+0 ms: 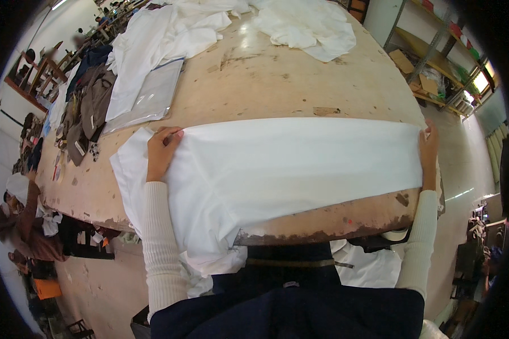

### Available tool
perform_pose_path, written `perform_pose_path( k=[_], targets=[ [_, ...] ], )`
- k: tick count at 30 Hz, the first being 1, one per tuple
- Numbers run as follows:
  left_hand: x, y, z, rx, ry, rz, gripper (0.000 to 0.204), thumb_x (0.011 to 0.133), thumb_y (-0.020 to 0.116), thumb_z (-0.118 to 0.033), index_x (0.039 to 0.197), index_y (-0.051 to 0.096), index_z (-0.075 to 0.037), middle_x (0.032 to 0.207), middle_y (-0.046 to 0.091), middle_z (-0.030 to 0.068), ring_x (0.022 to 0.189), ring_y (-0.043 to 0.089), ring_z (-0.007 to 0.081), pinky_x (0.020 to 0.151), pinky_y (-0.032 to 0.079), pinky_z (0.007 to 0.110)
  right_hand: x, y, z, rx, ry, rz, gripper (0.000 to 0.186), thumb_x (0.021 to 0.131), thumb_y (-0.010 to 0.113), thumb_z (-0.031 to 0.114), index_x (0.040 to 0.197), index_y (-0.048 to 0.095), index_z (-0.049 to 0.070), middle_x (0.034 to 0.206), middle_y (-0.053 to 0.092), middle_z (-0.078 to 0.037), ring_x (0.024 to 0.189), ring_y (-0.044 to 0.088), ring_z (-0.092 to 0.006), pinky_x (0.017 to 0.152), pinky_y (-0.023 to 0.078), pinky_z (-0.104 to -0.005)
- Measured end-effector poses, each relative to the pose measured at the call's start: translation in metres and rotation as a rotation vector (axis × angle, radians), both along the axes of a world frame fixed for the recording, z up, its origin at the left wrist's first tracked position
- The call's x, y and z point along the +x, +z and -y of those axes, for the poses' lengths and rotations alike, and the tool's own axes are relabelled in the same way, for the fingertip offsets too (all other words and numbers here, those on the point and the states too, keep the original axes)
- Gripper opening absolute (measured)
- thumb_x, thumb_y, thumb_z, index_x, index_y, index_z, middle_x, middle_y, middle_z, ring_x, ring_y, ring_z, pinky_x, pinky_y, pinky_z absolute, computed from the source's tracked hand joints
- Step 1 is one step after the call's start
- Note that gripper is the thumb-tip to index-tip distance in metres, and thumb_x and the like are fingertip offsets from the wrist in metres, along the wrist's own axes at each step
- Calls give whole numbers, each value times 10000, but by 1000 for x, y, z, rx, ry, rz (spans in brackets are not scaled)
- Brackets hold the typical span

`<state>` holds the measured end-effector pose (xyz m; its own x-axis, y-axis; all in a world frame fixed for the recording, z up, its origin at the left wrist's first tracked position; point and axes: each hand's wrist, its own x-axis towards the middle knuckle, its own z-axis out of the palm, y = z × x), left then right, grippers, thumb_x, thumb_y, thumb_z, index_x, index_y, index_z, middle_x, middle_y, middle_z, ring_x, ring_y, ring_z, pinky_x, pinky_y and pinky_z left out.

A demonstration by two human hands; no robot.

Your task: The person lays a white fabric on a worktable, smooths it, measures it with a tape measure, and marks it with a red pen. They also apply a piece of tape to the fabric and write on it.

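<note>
A white cloth garment (300, 164) is stretched flat across the near part of the table, its far edge nearly straight. It narrows toward the right, and its loose, crumpled left part hangs over the table's front edge; its exact kind is hard to tell. At the far left corner of the straight stretch, my left hand (163, 151) pinches the cloth, thumb and fingers together. My right hand (428, 151) is closed on the narrow end at the table's right edge, its fingertips partly hidden.
The worn wooden table (249, 90) carries heaped white cloth (305, 28) at the back, a clear plastic bag (152, 96) and dark brown garments (96, 101) at left. Another person (25, 220) is at the left side. Metal shelves (430, 56) stand beyond the right edge.
</note>
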<state>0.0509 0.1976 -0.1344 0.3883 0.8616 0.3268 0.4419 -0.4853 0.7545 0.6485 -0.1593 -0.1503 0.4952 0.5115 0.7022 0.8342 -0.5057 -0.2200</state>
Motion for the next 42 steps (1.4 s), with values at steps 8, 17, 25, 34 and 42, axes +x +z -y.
perform_pose_path(
  k=[8, 17, 25, 34, 42],
  targets=[
    [7, 17, 13, 71, 89, -118, 256, 792, 658, -57, 1048, 642, -50, 881, 614, 50, 637, 484, 114, 625, 411, 243, -218, 15, 92, 199, -122, 32, 269, 891, 531, 148, 1131, 535, 26, 1055, 544, -112, 923, 559, -240, 787, 480, -351],
    [62, 82, 183, 61, -547, 153, 174, 835, 584, -28, 1005, 616, -41, 989, 633, 73, 802, 566, 150, 693, 437, 238, -381, -97, 128, -672, 599, -690, 355, 805, 589, 46, 1156, 537, 63, 1083, 538, -125, 851, 618, -341, 678, 539, -403],
    [104, 14, 284, -966, -1346, 263, 485, 979, 405, -339, 1340, 429, -17, 1326, 476, 198, 1221, 466, 294, 1022, 336, 358, -375, 34, 88, -216, 1146, -744, 223, 786, 557, -42, 953, 660, 63, 1097, 624, -117, 958, 626, -272, 846, 489, -345],
    [49, 79, 223, -370, -1203, -53, 265, 909, 584, -239, 797, 612, 0, 595, 551, 31, 547, 494, 93, 547, 405, 246, -257, 72, 183, 1509, 625, -662, 173, 897, 485, 199, 900, 460, 28, 865, 401, -75, 872, 423, -211, 824, 373, -328],
    [52, 126, 218, -194, -1035, -79, 215, 873, 628, -223, 835, 626, -12, 613, 568, 109, 537, 506, 183, 546, 407, 266, -278, 111, 141, 297, 339, -432, 319, 841, 457, 92, 1126, 550, -17, 1138, 565, -139, 957, 498, -178, 868, 385, -321]
  ],
)
